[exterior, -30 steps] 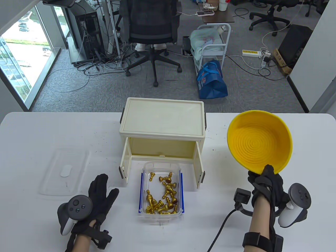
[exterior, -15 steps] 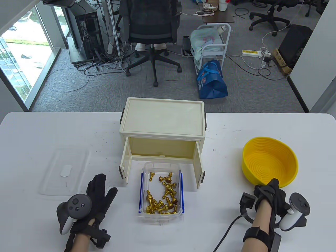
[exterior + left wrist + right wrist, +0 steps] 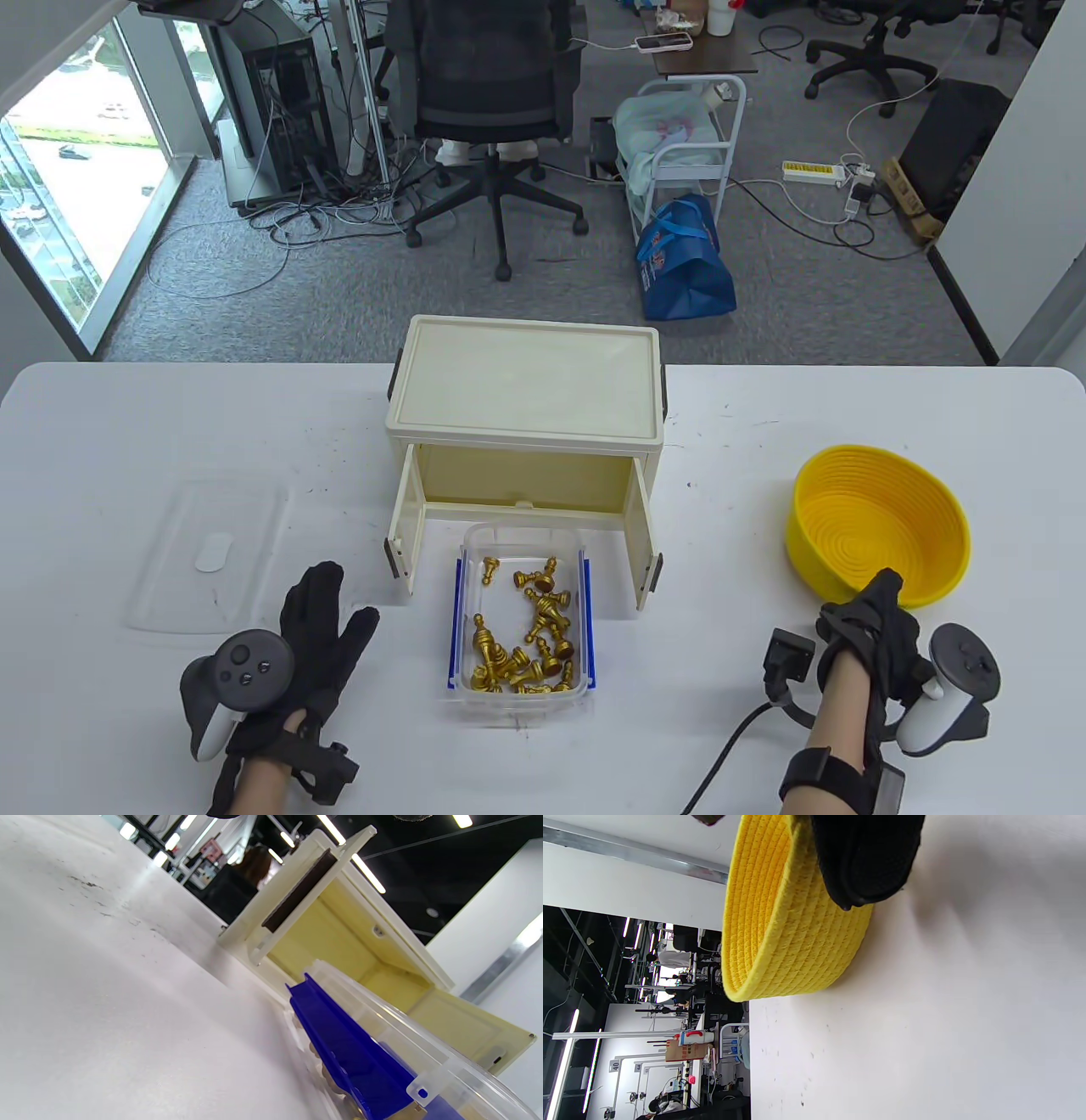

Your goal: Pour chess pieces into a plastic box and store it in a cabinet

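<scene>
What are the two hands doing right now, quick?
Left hand: open, flat on the table, holding nothing.
Right hand: holding the near rim of the yellow basket, which sits on the table.

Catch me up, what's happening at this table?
The gold chess pieces already lie in the clear plastic box in front of the open cabinet. The right hand grips the rim of the empty yellow basket, which sits on the table. The left hand lies flat beside the box. The box's lid is off.
</scene>
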### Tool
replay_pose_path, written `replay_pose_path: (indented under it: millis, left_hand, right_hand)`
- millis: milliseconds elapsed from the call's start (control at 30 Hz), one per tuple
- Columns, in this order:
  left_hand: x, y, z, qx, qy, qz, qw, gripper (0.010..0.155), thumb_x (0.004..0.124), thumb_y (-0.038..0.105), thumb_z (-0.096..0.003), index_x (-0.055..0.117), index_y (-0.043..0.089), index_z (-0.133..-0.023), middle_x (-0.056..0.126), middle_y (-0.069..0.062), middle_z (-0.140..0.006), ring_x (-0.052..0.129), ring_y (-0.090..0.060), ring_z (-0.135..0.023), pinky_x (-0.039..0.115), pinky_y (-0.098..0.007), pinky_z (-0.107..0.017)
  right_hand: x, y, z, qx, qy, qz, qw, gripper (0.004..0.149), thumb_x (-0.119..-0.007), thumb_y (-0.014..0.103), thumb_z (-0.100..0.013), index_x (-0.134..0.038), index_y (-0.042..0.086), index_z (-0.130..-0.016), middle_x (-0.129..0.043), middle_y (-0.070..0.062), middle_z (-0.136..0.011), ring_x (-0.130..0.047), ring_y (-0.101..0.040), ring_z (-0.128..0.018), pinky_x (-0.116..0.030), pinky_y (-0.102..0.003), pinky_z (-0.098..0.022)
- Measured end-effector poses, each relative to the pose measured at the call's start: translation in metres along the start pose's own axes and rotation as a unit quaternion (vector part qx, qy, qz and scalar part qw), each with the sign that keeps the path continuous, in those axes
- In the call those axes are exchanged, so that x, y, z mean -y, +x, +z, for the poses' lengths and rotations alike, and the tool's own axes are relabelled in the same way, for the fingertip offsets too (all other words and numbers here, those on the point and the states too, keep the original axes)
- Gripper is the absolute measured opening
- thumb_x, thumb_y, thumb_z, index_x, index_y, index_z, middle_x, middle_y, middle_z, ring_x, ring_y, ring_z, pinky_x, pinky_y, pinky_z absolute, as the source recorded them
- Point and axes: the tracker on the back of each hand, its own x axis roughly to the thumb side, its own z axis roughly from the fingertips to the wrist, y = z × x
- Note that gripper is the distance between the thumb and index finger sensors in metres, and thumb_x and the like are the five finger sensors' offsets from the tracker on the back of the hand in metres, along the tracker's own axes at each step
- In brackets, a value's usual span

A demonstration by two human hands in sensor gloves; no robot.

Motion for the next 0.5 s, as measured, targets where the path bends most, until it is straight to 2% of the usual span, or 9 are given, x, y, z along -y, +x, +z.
replay_pose_path:
  millis: [133,200,267,367,400,500]
  left_hand:
    - [-0.001,0.003,0.001,0.006,0.003,-0.002,1.0,0.086,0.049,0.062,-0.0674,0.027,0.002,-0.126,0.032,-0.034,-0.127,0.033,-0.063,-0.108,0.044,-0.073,-0.073]
    - [-0.001,0.004,0.001,0.009,0.003,-0.001,1.0,0.086,0.049,0.062,-0.0674,0.027,0.002,-0.126,0.032,-0.033,-0.127,0.033,-0.063,-0.108,0.045,-0.073,-0.073]
    - [0.0,0.005,0.001,0.012,0.002,-0.002,1.0,0.086,0.049,0.062,-0.0675,0.027,0.002,-0.126,0.032,-0.033,-0.127,0.033,-0.063,-0.109,0.044,-0.073,-0.073]
    - [0.001,0.006,0.001,0.014,0.001,-0.011,1.0,0.086,0.049,0.062,-0.0674,0.027,0.002,-0.126,0.033,-0.033,-0.127,0.033,-0.063,-0.108,0.045,-0.073,-0.073]
    - [0.001,0.006,0.001,0.014,0.0,-0.012,1.0,0.086,0.049,0.062,-0.0674,0.027,0.002,-0.126,0.032,-0.033,-0.127,0.033,-0.063,-0.108,0.045,-0.073,-0.073]
    - [0.002,0.007,0.002,0.015,-0.001,-0.019,1.0,0.086,0.05,0.062,-0.0673,0.027,0.002,-0.126,0.032,-0.033,-0.126,0.033,-0.063,-0.108,0.044,-0.073,-0.073]
  right_hand:
    - [0.001,0.023,0.026,0.052,0.013,0.041,0.998,0.078,-0.06,0.047,-0.066,-0.036,-0.017,-0.104,-0.07,-0.039,-0.09,-0.093,-0.043,-0.068,-0.083,-0.043,-0.046]
    - [-0.001,0.036,0.04,0.108,0.012,0.065,0.992,0.078,-0.06,0.047,-0.066,-0.036,-0.016,-0.104,-0.069,-0.039,-0.091,-0.093,-0.044,-0.067,-0.083,-0.043,-0.046]
    - [-0.007,0.049,0.057,0.171,0.031,0.126,0.977,0.079,-0.059,0.049,-0.065,-0.034,-0.013,-0.107,-0.066,-0.039,-0.095,-0.089,-0.046,-0.071,-0.08,-0.046,-0.049]
    - [-0.019,0.061,0.076,0.259,0.069,0.233,0.935,0.081,-0.058,0.056,-0.063,-0.032,-0.003,-0.112,-0.054,-0.034,-0.108,-0.074,-0.053,-0.088,-0.07,-0.056,-0.059]
    - [-0.025,0.061,0.082,0.293,0.103,0.272,0.911,0.081,-0.059,0.057,-0.062,-0.029,0.002,-0.114,-0.045,-0.031,-0.115,-0.061,-0.055,-0.098,-0.062,-0.062,-0.064]
    - [-0.04,0.055,0.094,0.327,0.145,0.355,0.864,0.089,-0.058,0.064,-0.06,-0.023,0.004,-0.116,-0.031,-0.029,-0.12,-0.041,-0.059,-0.105,-0.048,-0.07,-0.068]
